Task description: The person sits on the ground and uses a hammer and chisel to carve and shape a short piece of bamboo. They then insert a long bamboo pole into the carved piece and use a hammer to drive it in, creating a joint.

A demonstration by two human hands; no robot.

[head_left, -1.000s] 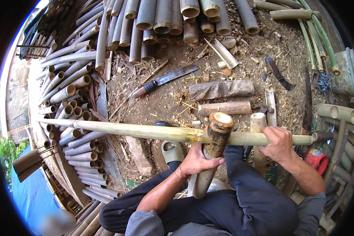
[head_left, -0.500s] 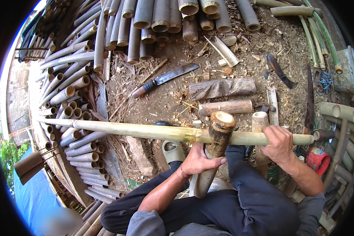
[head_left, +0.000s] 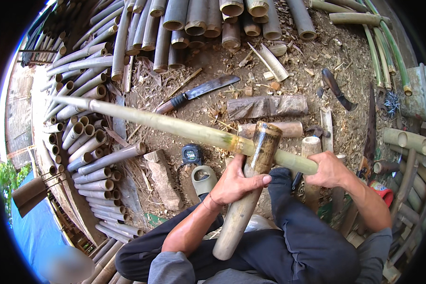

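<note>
Here, a person's left hand point(head_left: 239, 184) closes around a thick bamboo tube point(head_left: 266, 150) at the centre of the frame, thumb laid across its front, while a long pale pole point(head_left: 175, 124) crosses the tube just above that grip and slants to the upper left; whether it passes through or behind cannot be told. The right hand point(head_left: 328, 169), right of centre, curls around the pole's right end, the right forearm point(head_left: 370, 203) angling up from the lower right and the left forearm point(head_left: 187, 231) from lower left of centre. A dark tape measure point(head_left: 191, 155), left of centre, bears pale printing
</note>
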